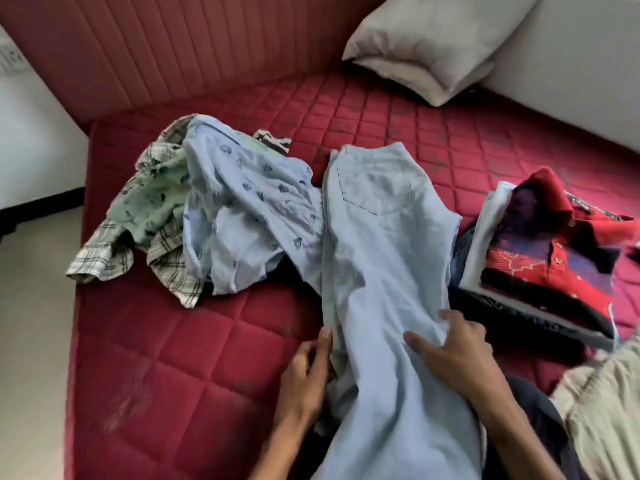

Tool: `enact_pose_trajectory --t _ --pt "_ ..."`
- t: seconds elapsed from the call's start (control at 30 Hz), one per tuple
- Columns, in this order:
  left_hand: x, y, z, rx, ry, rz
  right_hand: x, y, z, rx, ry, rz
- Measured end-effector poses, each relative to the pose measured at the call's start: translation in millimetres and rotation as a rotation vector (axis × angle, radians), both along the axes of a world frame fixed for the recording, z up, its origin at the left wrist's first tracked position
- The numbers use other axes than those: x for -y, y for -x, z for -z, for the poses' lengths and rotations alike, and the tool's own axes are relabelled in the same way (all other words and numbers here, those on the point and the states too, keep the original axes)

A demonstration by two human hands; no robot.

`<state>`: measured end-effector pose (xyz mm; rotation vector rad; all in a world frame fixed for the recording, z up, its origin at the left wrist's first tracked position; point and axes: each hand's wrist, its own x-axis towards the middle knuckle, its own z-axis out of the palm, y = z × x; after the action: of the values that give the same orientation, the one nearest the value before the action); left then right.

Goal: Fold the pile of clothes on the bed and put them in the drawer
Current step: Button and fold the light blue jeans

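Observation:
Pale blue jeans [381, 244] lie lengthwise down the middle of the red quilted mattress [173, 358], back pocket up, legs running toward me. My left hand [308, 372] grips the jeans' left edge near the knee, thumb on top. My right hand [453, 355] presses flat on the cloth with fingers spread. An unfolded heap lies to the left: a light blue printed shirt [242, 209], a green printed garment [152, 202] and a plaid shirt [166, 265]. A folded stack topped by a red polo shirt [554, 258] sits on the right. No drawer is in view.
A grey pillow [429, 43] leans at the head of the bed against the red padded headboard [156, 46]. A beige cloth [602, 410] lies at the lower right. Light floor [31, 306] shows left of the mattress edge.

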<state>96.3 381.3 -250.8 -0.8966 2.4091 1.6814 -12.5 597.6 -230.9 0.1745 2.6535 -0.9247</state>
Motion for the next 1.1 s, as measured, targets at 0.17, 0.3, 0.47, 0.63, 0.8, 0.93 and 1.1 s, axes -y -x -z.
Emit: enact_pose_trajectory --t 0.17,0.3,0.47,0.63,0.8,0.93,1.1 --pt "-15.3 -64.0 -35.9 -0.002 -0.127 0.306 -5.1 -7.5 -33.0 0.453 0.804 0.267" --pt "-22.9 -66.4 -43.0 0.413 -0.335 0.044 -16.0 -40.7 -59.1 0.679 1.379 0.214" --pt "-11.3 -92.8 -97.2 0.005 -0.672 -0.084 -20.8 -101.9 -88.9 0.352 1.449 -0.091" --pt "5.0 -135.5 -117.0 -0.273 -0.815 -0.207 -8.3 -164.0 -120.5 0.271 1.375 -0.248" --pt "12.2 -214.0 -106.1 -0.117 -0.974 -0.057 -4.7 -231.1 -82.4 0.541 1.254 0.033" --pt "8.8 -257.1 -81.1 -0.096 -0.878 -0.106 -3.1 -259.4 -57.6 0.785 1.144 0.163" --pt "0.7 -282.8 -82.4 -0.115 -0.818 -0.189 -0.3 -264.5 -68.5 0.565 1.064 0.016"
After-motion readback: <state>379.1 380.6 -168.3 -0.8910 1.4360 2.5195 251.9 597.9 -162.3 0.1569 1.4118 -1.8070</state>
